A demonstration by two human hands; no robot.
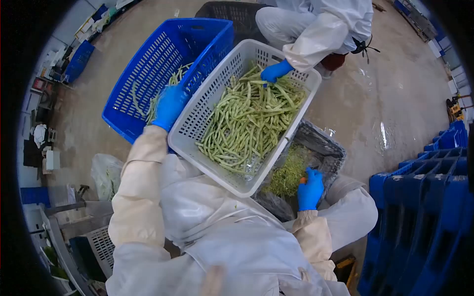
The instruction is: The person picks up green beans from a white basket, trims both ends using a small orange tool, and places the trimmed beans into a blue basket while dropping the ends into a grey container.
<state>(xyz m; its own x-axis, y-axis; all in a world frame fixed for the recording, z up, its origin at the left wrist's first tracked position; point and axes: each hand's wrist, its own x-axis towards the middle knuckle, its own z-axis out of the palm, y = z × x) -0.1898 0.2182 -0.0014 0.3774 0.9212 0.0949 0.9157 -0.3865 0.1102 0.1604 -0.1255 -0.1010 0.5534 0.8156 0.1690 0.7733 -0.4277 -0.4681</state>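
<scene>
My left hand (169,106), in a blue glove, is closed around a bunch of green beans (177,77) over the blue crate (143,74); bean ends stick out on both sides of it. My right hand (311,190), also blue-gloved, is closed on a small orange object (302,181), mostly hidden by the fingers. Beneath it is a dark crate (333,148) containing green trimmings (287,172). Between my hands a white crate (192,118), tilted against my lap, holds many long green beans (247,118).
A co-worker's blue-gloved hand (276,72) reaches into the white crate from the far side. Behind the blue crate stands a black crate (232,15). Blue plastic pallets (419,207) are stacked at the right. A clear plastic bag (106,175) lies at left on the wet floor (375,98).
</scene>
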